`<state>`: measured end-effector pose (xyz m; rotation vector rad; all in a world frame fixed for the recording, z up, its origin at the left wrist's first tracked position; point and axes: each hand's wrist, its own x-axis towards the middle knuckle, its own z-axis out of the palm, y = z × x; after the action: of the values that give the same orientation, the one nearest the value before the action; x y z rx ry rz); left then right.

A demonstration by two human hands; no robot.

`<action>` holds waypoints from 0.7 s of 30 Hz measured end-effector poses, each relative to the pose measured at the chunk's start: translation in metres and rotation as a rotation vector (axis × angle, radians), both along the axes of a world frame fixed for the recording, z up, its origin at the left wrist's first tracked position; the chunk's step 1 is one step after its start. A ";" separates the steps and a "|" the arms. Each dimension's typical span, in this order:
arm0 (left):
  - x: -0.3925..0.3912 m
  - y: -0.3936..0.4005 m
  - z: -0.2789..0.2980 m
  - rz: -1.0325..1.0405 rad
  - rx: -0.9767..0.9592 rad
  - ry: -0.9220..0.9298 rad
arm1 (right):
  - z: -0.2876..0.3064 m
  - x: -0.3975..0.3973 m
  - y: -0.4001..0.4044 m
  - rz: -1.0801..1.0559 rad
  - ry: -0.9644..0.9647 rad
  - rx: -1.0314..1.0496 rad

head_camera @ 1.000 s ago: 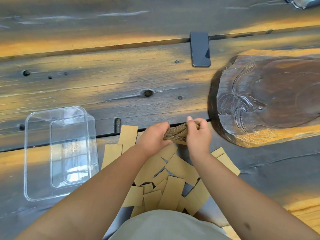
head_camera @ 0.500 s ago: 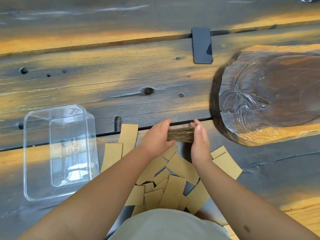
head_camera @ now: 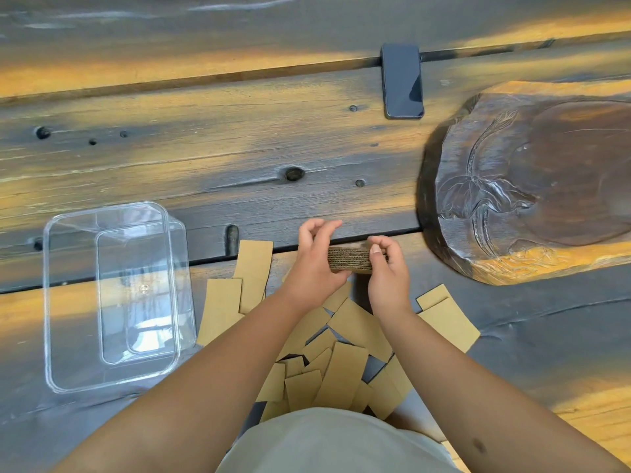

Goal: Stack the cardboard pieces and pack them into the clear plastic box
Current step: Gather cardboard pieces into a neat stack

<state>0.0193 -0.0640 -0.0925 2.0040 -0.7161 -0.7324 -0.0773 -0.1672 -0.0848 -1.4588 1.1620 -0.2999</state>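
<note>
Since half a second ago, I log the stack (head_camera: pixel 348 260) turned flatter and level between my hands, the left fingers (head_camera: pixel 319 230) lifted off its top.

Item, right hand (head_camera: pixel 387 268): fingers curled over the right end of the stack, thumb in front, closed on it.
Item, left hand (head_camera: pixel 314 264): palm against the left end; fingers raised and loosely spread, so I judge it steadies more than it pinches.
Item, stack: corrugated edges face me, long axis left to right, held just above the tabletop (head_camera: pixel 239 148).
Item, loose cardboard pieces (head_camera: pixel 345 367): scattered below the wrists, toward my body.
Item, clear plastic box (head_camera: pixel 112 295): open, nothing inside, well left of the stack. My left hand is nearer; I judge the carry goes leftward.
Item, phone (head_camera: pixel 402 80) and carved wooden tray (head_camera: pixel 532 182): farther off, not involved.
</note>
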 end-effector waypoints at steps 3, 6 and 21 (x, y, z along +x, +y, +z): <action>-0.002 0.002 0.001 0.038 -0.027 0.084 | -0.002 -0.004 -0.003 0.086 0.028 -0.053; -0.005 0.003 0.001 0.064 -0.043 0.107 | -0.004 0.000 -0.006 0.023 0.018 -0.054; -0.001 0.017 -0.001 -0.039 0.064 0.071 | -0.004 -0.020 -0.030 0.676 0.231 -0.401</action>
<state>0.0178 -0.0473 -0.0939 2.0159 -0.6994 -0.8549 -0.0970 -0.1968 -0.0885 -2.1896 0.7386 0.1204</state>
